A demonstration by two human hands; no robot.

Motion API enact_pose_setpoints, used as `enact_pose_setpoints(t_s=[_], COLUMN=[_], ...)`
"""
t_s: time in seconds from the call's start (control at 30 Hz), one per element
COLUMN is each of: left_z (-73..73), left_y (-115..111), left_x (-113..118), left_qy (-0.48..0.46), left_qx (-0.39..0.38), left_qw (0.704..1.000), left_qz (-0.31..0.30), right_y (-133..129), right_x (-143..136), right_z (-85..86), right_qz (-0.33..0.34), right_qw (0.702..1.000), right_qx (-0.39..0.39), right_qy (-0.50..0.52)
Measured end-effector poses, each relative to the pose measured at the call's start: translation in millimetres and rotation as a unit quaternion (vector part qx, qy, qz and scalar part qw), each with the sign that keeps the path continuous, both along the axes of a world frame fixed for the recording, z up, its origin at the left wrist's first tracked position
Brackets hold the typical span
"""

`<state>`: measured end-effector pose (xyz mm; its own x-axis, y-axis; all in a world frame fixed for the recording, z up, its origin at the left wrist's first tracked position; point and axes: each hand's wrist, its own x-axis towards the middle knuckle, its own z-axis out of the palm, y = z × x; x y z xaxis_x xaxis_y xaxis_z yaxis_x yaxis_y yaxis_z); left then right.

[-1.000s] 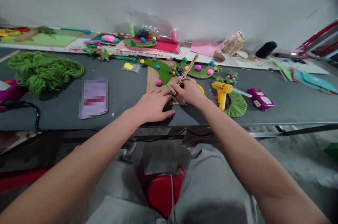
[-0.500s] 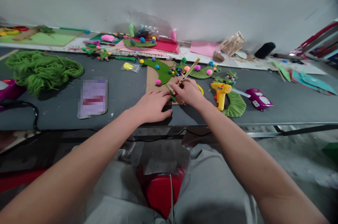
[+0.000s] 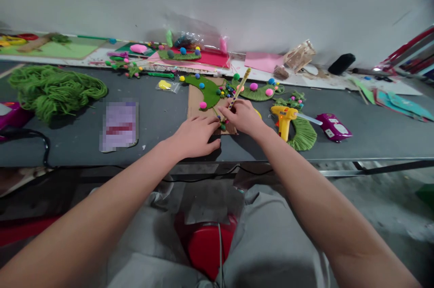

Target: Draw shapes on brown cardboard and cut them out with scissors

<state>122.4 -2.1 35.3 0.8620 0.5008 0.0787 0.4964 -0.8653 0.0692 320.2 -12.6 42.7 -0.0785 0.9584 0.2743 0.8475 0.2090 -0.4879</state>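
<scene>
My right hand (image 3: 244, 116) is closed around a yellow patterned pencil (image 3: 241, 83), held nearly upright with its lower end low over a piece of cardboard (image 3: 195, 105). Spread flat, my left hand (image 3: 198, 136) presses on the cardboard's lower left part. A green curved felt piece (image 3: 209, 90) with coloured pompoms lies on the cardboard just beyond both hands. Small pompoms and greenery cluster near my fingertips. The pencil's tip is hidden by my fingers. Part of a yellow ring-shaped item shows behind my right hand.
Right of my hands, a yellow glue gun (image 3: 284, 118) rests by a green yarn-wrapped piece (image 3: 303, 133) and a purple packet (image 3: 335, 127). Green yarn (image 3: 56, 89) and a blurred purple card (image 3: 119, 125) lie left. Craft papers and a plastic bag (image 3: 200, 41) line the wall.
The pencil has become more upright, its top shifting left and up. My right hand has moved very slightly; my left hand stays in place.
</scene>
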Motion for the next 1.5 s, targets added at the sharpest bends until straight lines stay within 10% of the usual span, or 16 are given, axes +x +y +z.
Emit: enact_pose_setpoints(t_s=[1.5], left_z=[-3.1], left_y=[-3.6], left_x=[0.9], left_qy=[-0.024], left_qx=[0.015], left_qw=[1.000], left_qz=[-0.001], right_y=[-1.2], right_x=[-5.5], right_z=[1.7], right_qz=[-0.007], right_qw=[1.000], right_qx=[-0.007], right_qy=[0.002])
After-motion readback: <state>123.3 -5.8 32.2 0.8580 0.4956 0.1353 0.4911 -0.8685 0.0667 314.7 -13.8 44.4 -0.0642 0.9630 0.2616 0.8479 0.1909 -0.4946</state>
